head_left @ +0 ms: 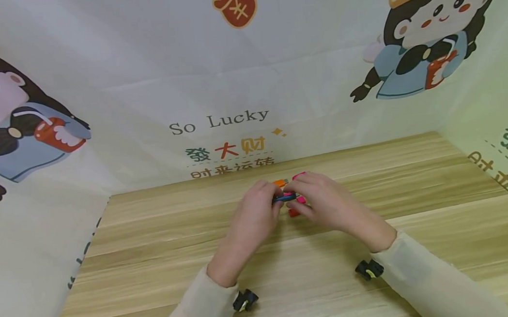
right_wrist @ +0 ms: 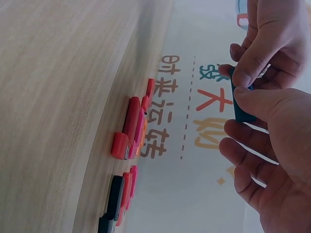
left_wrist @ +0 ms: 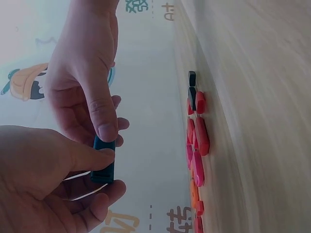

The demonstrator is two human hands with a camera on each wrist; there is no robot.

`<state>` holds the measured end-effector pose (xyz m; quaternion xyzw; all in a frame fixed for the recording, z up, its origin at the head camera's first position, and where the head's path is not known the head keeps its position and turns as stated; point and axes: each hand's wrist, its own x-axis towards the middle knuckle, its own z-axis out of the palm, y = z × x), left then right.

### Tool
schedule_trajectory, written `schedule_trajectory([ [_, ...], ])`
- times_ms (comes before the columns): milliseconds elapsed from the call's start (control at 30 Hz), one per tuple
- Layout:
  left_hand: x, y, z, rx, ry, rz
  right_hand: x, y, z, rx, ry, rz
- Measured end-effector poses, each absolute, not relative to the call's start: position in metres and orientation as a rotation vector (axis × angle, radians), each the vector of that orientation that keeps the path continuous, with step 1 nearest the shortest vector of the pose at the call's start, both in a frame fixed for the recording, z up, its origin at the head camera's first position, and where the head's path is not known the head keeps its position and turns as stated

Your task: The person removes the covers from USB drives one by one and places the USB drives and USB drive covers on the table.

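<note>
Both hands meet over the middle of the table at a short, flat, dark teal stick (head_left: pixel 285 198), raised above the tabletop. My left hand (head_left: pixel 254 209) pinches one end between thumb and fingers. The other end is pinched by my right hand (head_left: pixel 328 200), its thumb lying along the teal stick (right_wrist: pixel 244 110) in the right wrist view. Behind and below the hands are several small sticks and caps, among them an orange stick (head_left: pixel 279 182) with a greyish end and a red piece (head_left: pixel 294 213). The fingers partly hide them in the head view.
Lined up on the wooden table (head_left: pixel 163 241) are pink pieces (left_wrist: pixel 198 167), red pieces (left_wrist: pixel 202 136) and two black pieces (right_wrist: pixel 115 198). A printed white curtain (head_left: pixel 137 112) closes off the table's back and sides. Small black devices (head_left: pixel 245 300) sit at both cuffs.
</note>
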<state>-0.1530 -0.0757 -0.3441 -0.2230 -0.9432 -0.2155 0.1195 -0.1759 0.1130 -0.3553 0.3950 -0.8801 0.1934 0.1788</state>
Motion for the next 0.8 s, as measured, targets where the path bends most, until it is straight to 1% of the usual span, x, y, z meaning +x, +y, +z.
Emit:
schedule_trajectory([
  [500,-0.1518,-0.0741,-0.3435,-0.658,-2.736,-0.671,-0.1743,0.1140,-0.3564,1.107,-2.451,0.626],
  [800,-0.1526,-0.0729,-0.3461,-0.692,-2.724,-0.616,-0.1742,0.1131,-0.3584,1.100,-2.480,0.634],
])
